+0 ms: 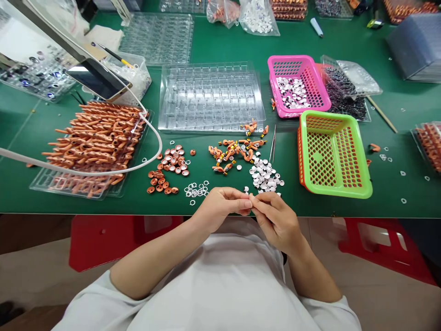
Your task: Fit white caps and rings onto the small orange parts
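My left hand [227, 207] and my right hand [275, 216] meet fingertip to fingertip at the table's front edge. Both are closed in a pinch; whatever lies between the fingers is hidden or too small to name. Just beyond them is a pile of small white discs [265, 174], with metal tweezers [273, 145] behind it. Orange curved parts with yellow bits [237, 151] lie to the left of the discs. Farther left are thin white rings [196, 189] and copper-coloured round caps [174, 160].
A green basket [365, 184] and a pink basket [272, 85] stand right of centre. Clear moulded trays [210, 96] lie at the back. On the left, a heap of copper-coloured parts [99, 138] sits below a phone [98, 78] on a stand with a white looping cable [158, 151].
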`<state>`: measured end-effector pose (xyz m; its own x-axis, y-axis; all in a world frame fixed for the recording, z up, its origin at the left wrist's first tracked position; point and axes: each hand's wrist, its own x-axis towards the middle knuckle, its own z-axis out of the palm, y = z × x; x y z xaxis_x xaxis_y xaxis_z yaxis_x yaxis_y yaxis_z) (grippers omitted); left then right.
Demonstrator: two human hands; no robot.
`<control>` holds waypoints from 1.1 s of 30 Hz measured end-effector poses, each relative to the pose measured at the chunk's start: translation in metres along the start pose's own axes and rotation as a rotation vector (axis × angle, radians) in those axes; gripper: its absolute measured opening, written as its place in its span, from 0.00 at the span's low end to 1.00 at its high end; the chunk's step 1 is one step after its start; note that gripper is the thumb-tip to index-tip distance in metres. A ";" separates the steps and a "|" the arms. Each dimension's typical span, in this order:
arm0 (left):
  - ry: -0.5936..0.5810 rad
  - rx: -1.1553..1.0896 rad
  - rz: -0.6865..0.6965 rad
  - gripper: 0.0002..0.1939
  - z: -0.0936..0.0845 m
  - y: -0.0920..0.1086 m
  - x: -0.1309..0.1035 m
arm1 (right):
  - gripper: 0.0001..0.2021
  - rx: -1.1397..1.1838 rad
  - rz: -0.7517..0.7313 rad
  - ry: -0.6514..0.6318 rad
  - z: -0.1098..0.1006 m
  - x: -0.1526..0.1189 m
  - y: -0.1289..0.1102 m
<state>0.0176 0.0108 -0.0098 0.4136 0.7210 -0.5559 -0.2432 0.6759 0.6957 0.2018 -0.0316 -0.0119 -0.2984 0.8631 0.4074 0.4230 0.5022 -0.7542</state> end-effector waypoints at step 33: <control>0.032 0.331 0.566 0.08 0.010 0.000 -0.018 | 0.16 0.327 0.266 0.310 0.019 -0.007 -0.013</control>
<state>0.0193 -0.0031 0.0050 0.2733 0.9591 -0.0731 -0.1302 0.1122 0.9851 0.1821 -0.0449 -0.0149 0.0711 0.9585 0.2762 0.1454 0.2640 -0.9535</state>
